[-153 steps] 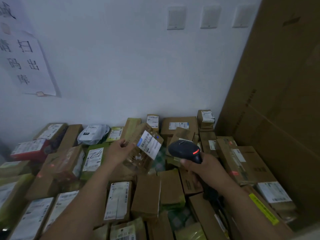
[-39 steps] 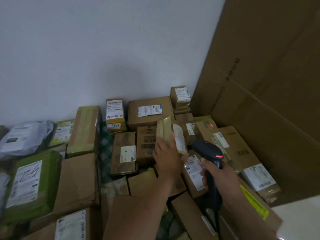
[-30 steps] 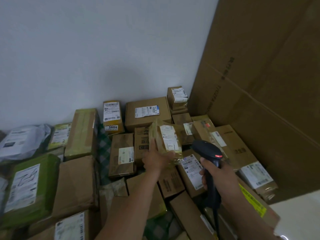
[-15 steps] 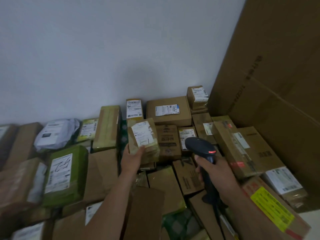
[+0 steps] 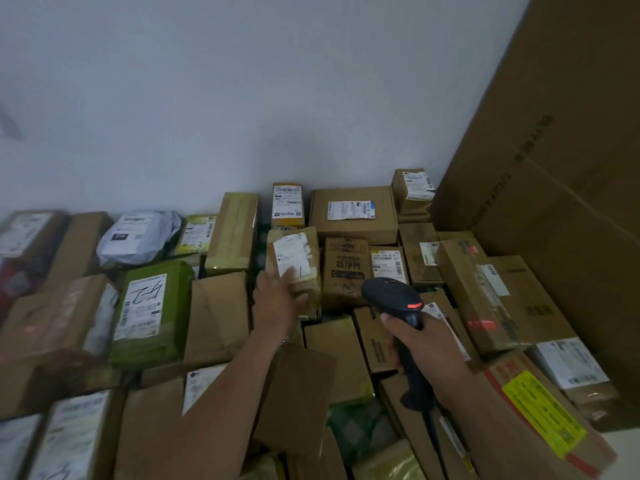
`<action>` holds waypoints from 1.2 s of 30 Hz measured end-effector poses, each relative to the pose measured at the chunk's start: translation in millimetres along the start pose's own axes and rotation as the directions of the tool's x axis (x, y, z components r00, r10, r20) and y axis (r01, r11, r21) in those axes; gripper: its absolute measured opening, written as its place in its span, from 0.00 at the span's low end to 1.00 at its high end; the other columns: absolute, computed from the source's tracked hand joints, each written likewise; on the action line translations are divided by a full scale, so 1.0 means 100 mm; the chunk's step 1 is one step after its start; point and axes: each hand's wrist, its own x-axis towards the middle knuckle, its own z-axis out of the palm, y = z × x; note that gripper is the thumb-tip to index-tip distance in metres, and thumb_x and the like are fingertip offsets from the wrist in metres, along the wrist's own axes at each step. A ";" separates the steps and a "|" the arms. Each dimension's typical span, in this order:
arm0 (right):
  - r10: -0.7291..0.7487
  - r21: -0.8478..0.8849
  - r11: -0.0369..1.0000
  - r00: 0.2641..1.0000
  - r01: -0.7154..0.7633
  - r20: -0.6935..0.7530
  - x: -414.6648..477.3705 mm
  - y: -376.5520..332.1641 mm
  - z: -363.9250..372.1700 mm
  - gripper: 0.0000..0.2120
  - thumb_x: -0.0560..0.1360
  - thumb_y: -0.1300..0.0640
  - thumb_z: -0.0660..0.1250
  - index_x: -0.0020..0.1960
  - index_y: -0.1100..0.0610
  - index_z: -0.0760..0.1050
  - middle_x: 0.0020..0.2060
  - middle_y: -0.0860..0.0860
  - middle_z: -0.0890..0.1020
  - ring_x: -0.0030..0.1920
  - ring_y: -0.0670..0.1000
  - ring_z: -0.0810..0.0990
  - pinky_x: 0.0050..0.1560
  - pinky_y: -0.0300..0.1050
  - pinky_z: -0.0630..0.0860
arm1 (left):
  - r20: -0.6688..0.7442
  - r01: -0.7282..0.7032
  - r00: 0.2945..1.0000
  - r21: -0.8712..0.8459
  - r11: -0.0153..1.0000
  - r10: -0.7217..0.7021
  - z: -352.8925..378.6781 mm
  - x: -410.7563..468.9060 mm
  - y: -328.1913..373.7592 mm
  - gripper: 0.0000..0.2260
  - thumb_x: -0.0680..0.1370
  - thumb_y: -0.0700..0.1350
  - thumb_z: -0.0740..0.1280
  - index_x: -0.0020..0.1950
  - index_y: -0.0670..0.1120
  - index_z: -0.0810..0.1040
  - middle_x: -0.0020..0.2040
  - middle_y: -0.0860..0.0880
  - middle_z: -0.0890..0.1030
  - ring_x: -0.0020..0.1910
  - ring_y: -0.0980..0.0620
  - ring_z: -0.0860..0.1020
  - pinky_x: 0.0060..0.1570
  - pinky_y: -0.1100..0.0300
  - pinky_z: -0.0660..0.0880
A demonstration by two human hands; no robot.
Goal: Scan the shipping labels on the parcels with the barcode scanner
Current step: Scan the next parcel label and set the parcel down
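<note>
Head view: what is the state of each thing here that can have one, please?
left hand, holds the small parcel by its lower end.
small parcel, upright, label facing the camera.
right hand, grips the barcode scanner by its handle.
barcode scanner, held above the pile, red light on.
green parcel, lying in the pile, label up.
white bag, lying in the pile, label up.
</note>
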 end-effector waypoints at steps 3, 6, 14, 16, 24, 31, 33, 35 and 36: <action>-0.001 -0.006 1.000 1.000 0.002 0.027 -0.03 0.03 -0.08 0.12 0.76 0.55 0.71 0.38 0.61 0.77 0.26 0.53 0.79 0.24 0.49 0.76 0.25 0.40 0.75 | -0.015 0.024 1.000 0.013 1.000 -0.024 -0.08 -0.09 -0.06 0.26 0.79 0.52 0.67 0.76 0.52 0.66 0.75 0.37 0.59 0.71 0.37 0.64 0.69 0.46 0.67; -0.014 -0.016 1.000 0.996 0.016 0.083 -0.06 0.04 -0.14 0.13 0.76 0.55 0.71 0.35 0.61 0.76 0.25 0.54 0.78 0.23 0.49 0.76 0.24 0.40 0.74 | 0.007 0.036 0.999 -0.005 0.999 -0.036 -0.22 -0.28 -0.02 0.25 0.80 0.51 0.68 0.76 0.50 0.68 0.78 0.39 0.58 0.76 0.40 0.60 0.73 0.49 0.62; -0.017 0.013 1.000 0.969 0.014 0.246 -0.24 0.01 -0.36 0.14 0.77 0.54 0.71 0.35 0.59 0.75 0.26 0.56 0.79 0.23 0.50 0.75 0.24 0.41 0.73 | 0.059 0.186 0.979 0.130 0.974 -0.194 -0.12 -1.48 0.15 0.39 0.74 0.64 0.68 0.79 0.50 0.57 0.75 0.41 0.63 0.72 0.41 0.66 0.70 0.48 0.66; -0.008 -0.005 1.000 0.959 0.010 0.283 -0.29 0.01 -0.40 0.14 0.77 0.54 0.70 0.36 0.60 0.75 0.28 0.58 0.78 0.24 0.51 0.75 0.26 0.42 0.74 | 0.101 0.224 0.961 0.255 0.941 -0.256 0.00 -1.69 0.19 0.48 0.71 0.67 0.69 0.81 0.50 0.47 0.74 0.40 0.61 0.71 0.40 0.66 0.69 0.47 0.65; -0.012 -0.096 0.994 0.934 0.049 0.356 -0.49 0.07 -0.53 0.14 0.77 0.53 0.71 0.39 0.61 0.76 0.24 0.51 0.79 0.23 0.47 0.76 0.25 0.39 0.74 | -0.049 0.387 0.919 -0.070 0.919 -0.391 -0.04 -1.84 0.33 0.54 0.69 0.65 0.72 0.81 0.49 0.40 0.77 0.41 0.58 0.74 0.40 0.62 0.70 0.45 0.64; -0.054 -0.069 0.994 0.925 0.086 0.377 -0.69 0.01 -0.43 0.12 0.76 0.54 0.71 0.39 0.62 0.77 0.28 0.56 0.80 0.24 0.51 0.76 0.26 0.42 0.75 | -0.043 0.357 0.820 -0.740 0.569 -0.571 -0.34 -2.09 0.21 0.36 0.68 0.55 0.78 0.71 0.46 0.69 0.61 0.46 0.80 0.55 0.46 0.81 0.55 0.45 0.80; -0.068 -0.076 0.991 0.901 0.110 0.428 -0.74 -0.04 -0.42 0.13 0.76 0.53 0.71 0.40 0.62 0.78 0.31 0.58 0.81 0.25 0.52 0.76 0.27 0.44 0.75 | -0.011 0.335 0.812 -0.811 0.480 -0.584 -0.42 -2.17 0.10 0.31 0.71 0.53 0.77 0.69 0.45 0.71 0.57 0.46 0.83 0.51 0.47 0.83 0.52 0.45 0.82; -0.078 -0.089 0.987 0.883 0.134 0.462 -0.79 -0.08 -0.42 0.13 0.75 0.52 0.72 0.39 0.62 0.79 0.33 0.61 0.82 0.26 0.54 0.77 0.28 0.44 0.75 | -0.013 0.300 0.817 -0.845 0.444 -0.577 -0.47 -2.25 0.01 0.28 0.72 0.52 0.76 0.68 0.45 0.72 0.56 0.46 0.83 0.51 0.46 0.84 0.52 0.45 0.82; -0.077 -0.093 0.986 0.876 0.137 0.476 -0.81 -0.10 -0.42 0.14 0.74 0.51 0.72 0.39 0.62 0.79 0.34 0.61 0.82 0.26 0.54 0.77 0.28 0.44 0.75 | -0.020 0.288 0.818 -0.851 0.439 -0.574 -0.49 -2.29 -0.02 0.27 0.72 0.51 0.76 0.68 0.45 0.72 0.56 0.46 0.83 0.50 0.47 0.84 0.52 0.45 0.82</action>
